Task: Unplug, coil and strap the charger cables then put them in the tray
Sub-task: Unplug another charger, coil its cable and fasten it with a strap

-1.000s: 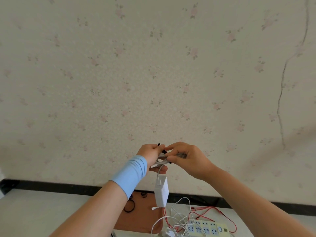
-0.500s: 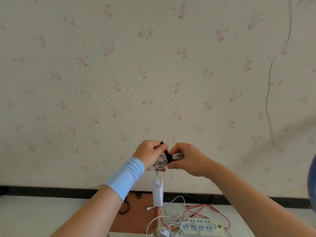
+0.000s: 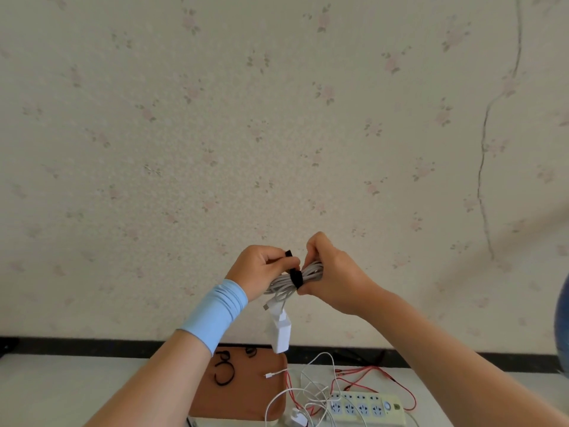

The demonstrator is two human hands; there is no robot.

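Held up before the wall, both hands grip one coiled white cable (image 3: 309,274): the left hand (image 3: 260,274) pinches the black strap (image 3: 296,277) round it, the right hand (image 3: 331,272) clasps the coil (adapter (image 3: 280,334) dangling). More cables (image 3: 311,392) lie loose by the power strip (image 3: 366,408); the tray (image 3: 246,396) holds only spare straps.

Worktop (image 3: 77,392) left of tray (image 3: 252,399): bare, open approach. Tray middle bare. Straps (image 3: 224,372) lie at its far left, and left forearm (image 3: 147,389) crosses that side. White plug end (image 3: 269,376) pokes over right rim. Charger (image 3: 281,332) dangles from coil (image 3: 309,272) over tray's far rim. Right of tray: white cables (image 3: 308,392) and red cable (image 3: 366,368) tangled against power strip (image 3: 366,406).
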